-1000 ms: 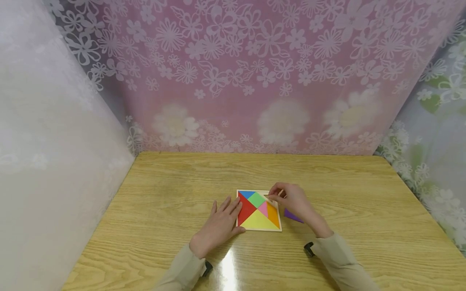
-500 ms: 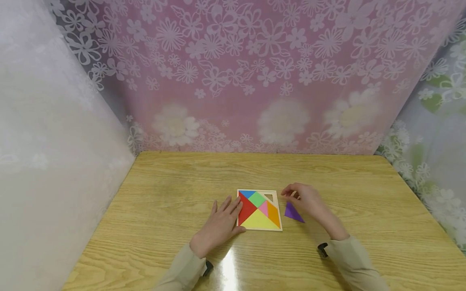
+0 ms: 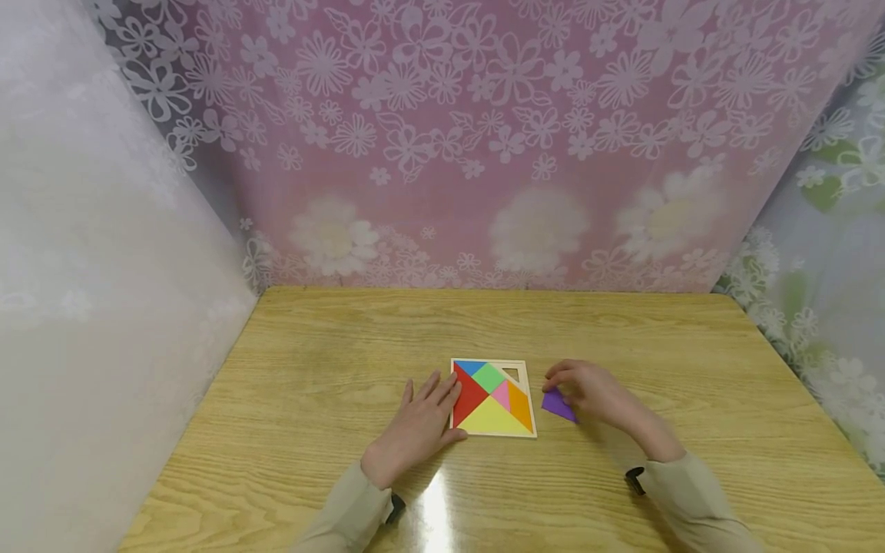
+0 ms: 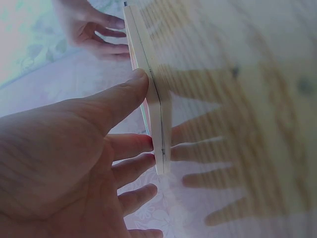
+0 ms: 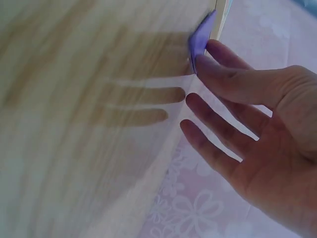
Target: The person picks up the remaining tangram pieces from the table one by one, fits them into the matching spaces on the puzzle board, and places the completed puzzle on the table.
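A square wooden tangram board (image 3: pixel 528 399) lies on the table, filled with coloured pieces. My left hand (image 3: pixel 417 427) rests on its left side; in the left wrist view the left thumb (image 4: pixel 126 94) presses the board's edge and the other fingers are spread. The board's top right corner shows bare wood with a small cutout. To the right of the board lies a purple triangular piece (image 3: pixel 558 405). My right hand (image 3: pixel 588 392) is over its far end, hiding that part. In the right wrist view, thumb and index fingertips are at the purple piece (image 5: pixel 200 39), fingers loosely bent; no firm pinch shows.
Red (image 3: pixel 467 398), yellow (image 3: pixel 496 421), green (image 3: pixel 488 378), blue (image 3: pixel 470 367), pink (image 3: pixel 501 395) and orange (image 3: pixel 520 407) pieces sit in the board. The wooden table (image 3: pixel 332 346) ends at a pink floral curtain (image 3: pixel 442 153); pale cloth hangs at both sides.
My right hand has left the board's top right corner and moved right and nearer to me, down to the purple piece. The left hand has stayed in place.
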{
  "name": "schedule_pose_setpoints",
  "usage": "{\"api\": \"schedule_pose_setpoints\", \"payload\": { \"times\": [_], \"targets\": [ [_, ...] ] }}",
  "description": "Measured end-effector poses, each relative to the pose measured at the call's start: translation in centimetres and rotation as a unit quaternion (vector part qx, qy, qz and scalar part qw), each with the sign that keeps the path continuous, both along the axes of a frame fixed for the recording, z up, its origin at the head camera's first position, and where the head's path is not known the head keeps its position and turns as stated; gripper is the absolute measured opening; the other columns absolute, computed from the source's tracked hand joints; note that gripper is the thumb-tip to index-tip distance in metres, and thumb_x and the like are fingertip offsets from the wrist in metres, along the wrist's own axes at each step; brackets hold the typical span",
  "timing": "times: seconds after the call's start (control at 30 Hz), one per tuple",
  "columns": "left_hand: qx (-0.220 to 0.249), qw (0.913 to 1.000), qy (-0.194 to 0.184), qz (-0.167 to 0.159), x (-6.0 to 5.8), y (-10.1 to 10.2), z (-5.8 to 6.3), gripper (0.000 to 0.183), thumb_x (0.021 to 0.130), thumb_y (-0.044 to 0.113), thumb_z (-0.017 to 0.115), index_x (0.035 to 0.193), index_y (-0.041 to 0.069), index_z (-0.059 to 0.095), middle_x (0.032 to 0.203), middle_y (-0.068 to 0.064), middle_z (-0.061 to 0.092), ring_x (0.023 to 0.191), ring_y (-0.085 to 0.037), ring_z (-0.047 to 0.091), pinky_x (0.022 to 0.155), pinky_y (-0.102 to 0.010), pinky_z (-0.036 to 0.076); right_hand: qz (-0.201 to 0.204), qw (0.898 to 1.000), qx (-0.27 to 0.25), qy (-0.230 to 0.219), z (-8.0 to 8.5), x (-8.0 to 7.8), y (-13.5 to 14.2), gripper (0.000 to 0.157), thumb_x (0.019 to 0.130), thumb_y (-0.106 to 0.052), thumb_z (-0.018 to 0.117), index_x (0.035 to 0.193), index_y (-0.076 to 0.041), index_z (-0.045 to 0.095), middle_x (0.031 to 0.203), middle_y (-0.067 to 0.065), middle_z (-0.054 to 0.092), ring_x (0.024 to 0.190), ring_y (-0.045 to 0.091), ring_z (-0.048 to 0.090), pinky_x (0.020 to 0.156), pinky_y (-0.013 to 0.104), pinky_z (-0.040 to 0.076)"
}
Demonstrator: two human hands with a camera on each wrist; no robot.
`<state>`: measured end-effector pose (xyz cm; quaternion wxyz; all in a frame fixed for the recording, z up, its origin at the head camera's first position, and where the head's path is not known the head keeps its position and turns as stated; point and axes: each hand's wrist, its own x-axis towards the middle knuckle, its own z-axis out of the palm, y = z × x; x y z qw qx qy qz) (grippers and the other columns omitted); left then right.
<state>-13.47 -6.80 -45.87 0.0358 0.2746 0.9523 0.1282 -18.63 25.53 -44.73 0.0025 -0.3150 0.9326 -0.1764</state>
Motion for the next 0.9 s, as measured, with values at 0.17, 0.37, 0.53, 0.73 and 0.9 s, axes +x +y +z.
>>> {"api": "schedule_pose_setpoints", "payload": {
  "times": [0.17,0.37,0.53,0.73,0.9],
  "targets": [
    [0.0,1.0,0.002,-0.002,-0.1,0.0,-0.1,0.075,0.096,0.046,0.065,0.153,0.003,0.043,0.162,-0.01,0.036,0.151,-0.035,0.028,0.115,-0.067,0.025,-0.031,0.999,0.007,-0.012,0.2,0.3,1.1,0.021,0.079,0.0,0.083,0.098,-0.01,0.079,0.106,0.007,0.07,0.096,0.03,0.067,0.083,0.048,0.056],
    [-0.002,1.0,0.006,-0.005,-0.1,-0.1,-0.2,0.075,0.096,0.046,0.065,0.153,0.002,0.044,0.161,-0.011,0.038,0.151,-0.036,0.029,0.114,-0.067,0.027,-0.066,0.997,0.037,-0.015,0.6,0.7,1.6,0.023,0.075,-0.011,0.089,0.095,-0.01,0.078,0.096,0.003,0.068,0.085,0.022,0.065,0.077,0.042,0.056],
    [-0.004,1.0,0.006,-0.005,0.0,-0.1,-0.1,0.075,0.096,0.046,0.065,0.153,0.002,0.044,0.161,-0.011,0.038,0.151,-0.036,0.029,0.114,-0.067,0.027,-0.033,0.999,0.029,-0.025,0.7,0.8,1.4,0.033,0.073,-0.007,0.09,0.103,-0.01,0.078,0.102,0.004,0.068,0.09,0.024,0.065,0.08,0.043,0.056],
    [-0.005,1.0,0.005,-0.003,0.0,0.0,-0.2,0.075,0.096,0.047,0.065,0.153,0.003,0.044,0.161,-0.01,0.038,0.151,-0.035,0.029,0.115,-0.067,0.026,-0.024,0.999,0.025,-0.03,0.5,0.7,1.0,0.035,0.071,-0.004,0.09,0.102,-0.012,0.077,0.098,0.0,0.063,0.085,0.019,0.061,0.077,0.038,0.054],
    [-0.006,0.9999,0.009,-0.003,-0.1,0.0,-0.2,0.075,0.096,0.047,0.065,0.153,0.003,0.044,0.161,-0.01,0.038,0.151,-0.035,0.029,0.114,-0.067,0.027,-0.024,0.999,-0.008,-0.048,0.3,0.6,1.2,0.034,0.071,-0.003,0.09,0.097,-0.012,0.07,0.092,-0.002,0.064,0.082,0.017,0.062,0.074,0.035,0.055]
  ]
}}
